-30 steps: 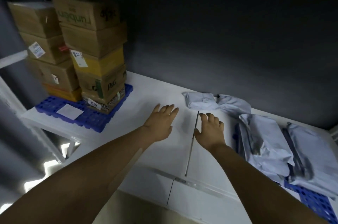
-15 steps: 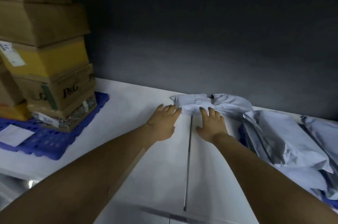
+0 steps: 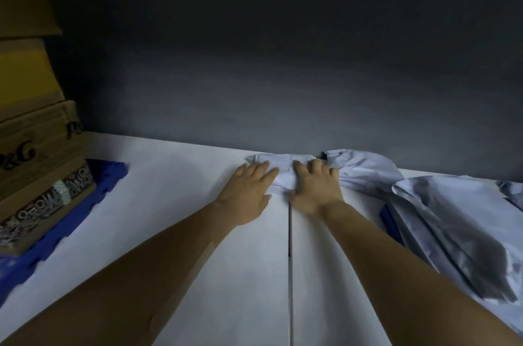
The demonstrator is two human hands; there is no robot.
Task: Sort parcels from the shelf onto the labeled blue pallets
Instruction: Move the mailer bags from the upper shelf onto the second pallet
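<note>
A small pale grey poly-mailer parcel (image 3: 283,167) lies at the back of the white shelf (image 3: 169,190), against the dark wall. My left hand (image 3: 249,190) lies flat with its fingertips on the parcel's left end. My right hand (image 3: 315,186) rests flat on its right part, fingers spread and straight. A blue pallet (image 3: 85,204) at the left carries stacked cardboard boxes (image 3: 36,153). At the right, more grey poly-mailer bags (image 3: 441,210) are piled over another blue pallet (image 3: 389,221), of which only a sliver shows.
A dark seam (image 3: 289,260) runs down the shelf between my forearms. The dark wall (image 3: 283,77) closes the back of the shelf. The box stack rises past the top left of the view.
Both hands have reached forward from the bare shelf onto the small grey parcel at the back. The view has moved closer and to the right, pushing the boxes to the left edge.
</note>
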